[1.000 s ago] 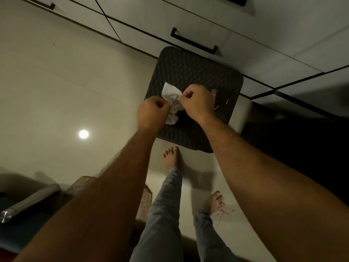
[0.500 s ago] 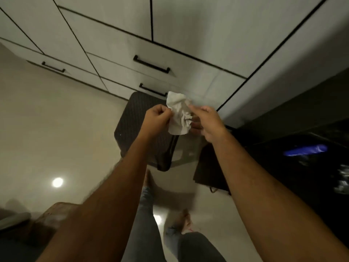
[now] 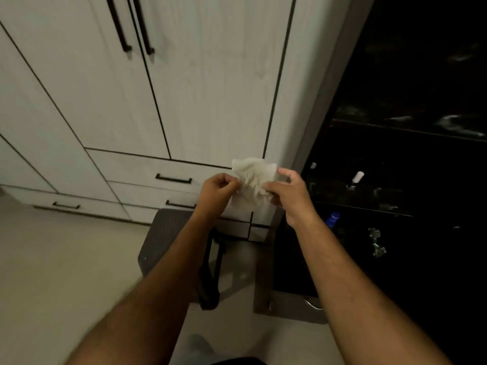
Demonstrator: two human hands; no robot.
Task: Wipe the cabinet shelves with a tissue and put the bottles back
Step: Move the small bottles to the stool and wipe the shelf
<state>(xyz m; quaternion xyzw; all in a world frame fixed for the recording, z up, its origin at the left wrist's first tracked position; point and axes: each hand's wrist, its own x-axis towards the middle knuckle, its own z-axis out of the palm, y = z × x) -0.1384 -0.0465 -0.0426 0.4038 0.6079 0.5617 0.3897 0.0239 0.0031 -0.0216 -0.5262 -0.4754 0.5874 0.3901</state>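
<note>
A crumpled white tissue point(image 3: 252, 181) is stretched between both hands at chest height. My left hand point(image 3: 217, 193) pinches its left edge with curled fingers. My right hand point(image 3: 288, 194) pinches its right side between thumb and fingers. To the right stands the open dark cabinet point(image 3: 411, 164), with shelves point(image 3: 369, 206) faintly visible. A white-capped bottle point(image 3: 356, 179) sits on the middle shelf. Lower down stands a blue-capped bottle point(image 3: 332, 219). The rest of the cabinet's inside is too dark to make out.
White cupboard doors and drawers with black handles point(image 3: 174, 178) fill the wall ahead. A dark quilted stool point(image 3: 168, 233) stands on the pale floor below my hands. The open cabinet door's lower edge point(image 3: 287, 309) juts out near my right forearm.
The view has swung up and right from the floor and stool to the cupboards and open cabinet. The tissue has been pulled wider between both hands.
</note>
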